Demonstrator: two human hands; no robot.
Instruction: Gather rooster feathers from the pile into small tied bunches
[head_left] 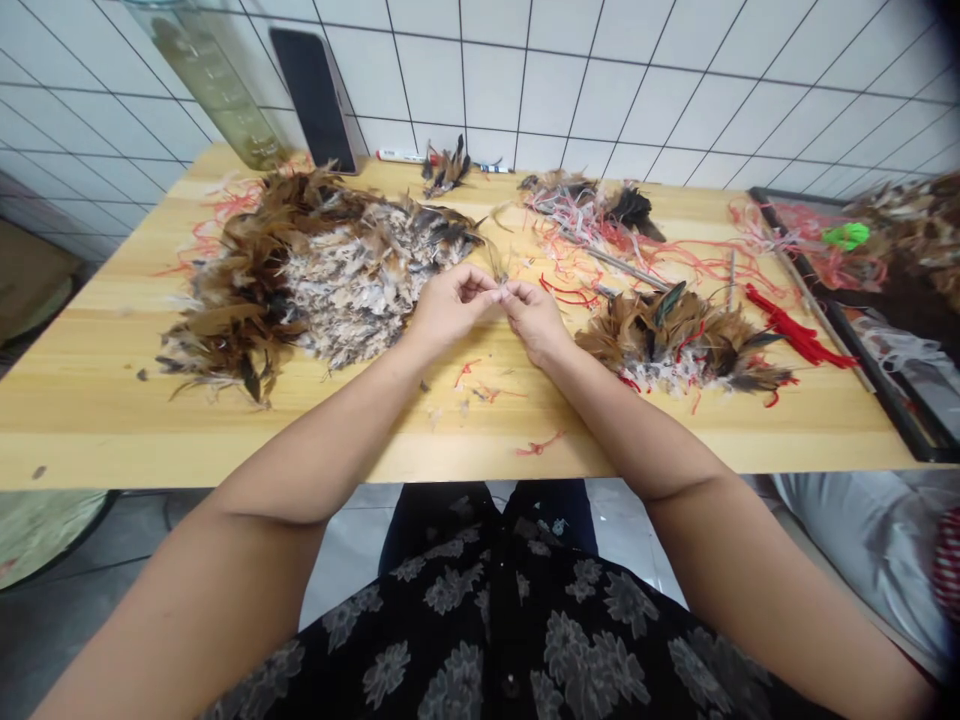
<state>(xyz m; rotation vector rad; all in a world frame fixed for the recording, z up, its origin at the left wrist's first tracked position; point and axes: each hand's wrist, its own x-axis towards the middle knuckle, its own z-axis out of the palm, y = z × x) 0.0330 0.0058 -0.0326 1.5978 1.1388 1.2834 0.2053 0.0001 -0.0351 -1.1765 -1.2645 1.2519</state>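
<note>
My left hand (455, 305) and my right hand (534, 318) meet over the middle of the wooden table, fingertips pinched together. Between them is a small dark feather (497, 262) whose thin wisps point away from me; its lower end is hidden by my fingers. Left of my hands spreads a large heap of brown and pale fluffy feathers (352, 280). Close to my right forearm lies a smaller pile of brown feathers (675, 335) with white fluffy bases and bits of red thread. Short red threads (540, 447) are scattered nearer to me.
A phone (315, 100) and a tall bottle of liquid (217, 90) lean by the tiled wall. Markers (405, 156) lie at the back. Pink strings (559, 215), a thin rod (619, 262) and a red thread bundle (799, 328) lie to the right, beside a black-framed tray (892, 415).
</note>
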